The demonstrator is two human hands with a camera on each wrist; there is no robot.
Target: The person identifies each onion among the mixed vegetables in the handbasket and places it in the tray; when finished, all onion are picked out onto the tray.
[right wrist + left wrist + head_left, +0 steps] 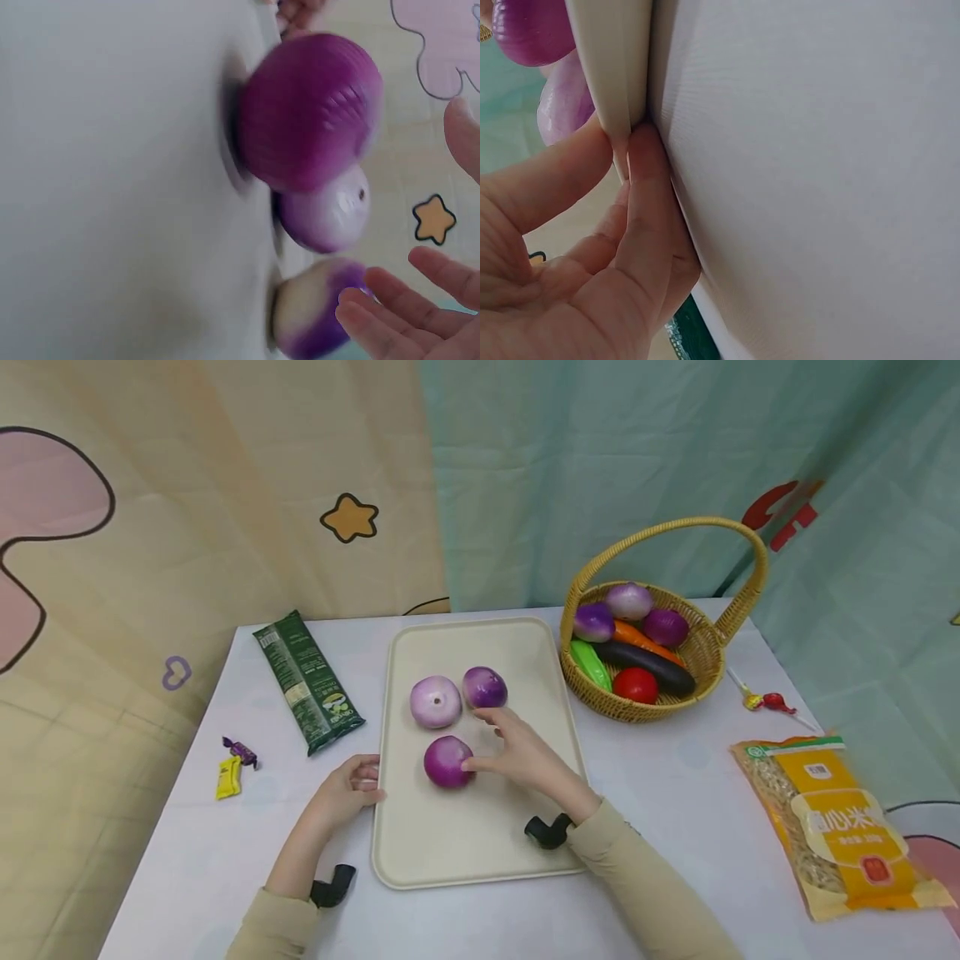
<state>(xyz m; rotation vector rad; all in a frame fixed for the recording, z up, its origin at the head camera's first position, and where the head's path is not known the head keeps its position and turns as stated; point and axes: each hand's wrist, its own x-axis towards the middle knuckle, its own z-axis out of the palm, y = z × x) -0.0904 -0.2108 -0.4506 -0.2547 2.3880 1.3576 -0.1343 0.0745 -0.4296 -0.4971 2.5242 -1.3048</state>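
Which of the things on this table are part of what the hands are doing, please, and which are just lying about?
In hand:
- nearest onion, touched by the right hand
- two further onions
- tray, its edge held by the left hand
- basket holding more onions

Lying about:
- green packet
- yellow bag
- sweets
- lollipop
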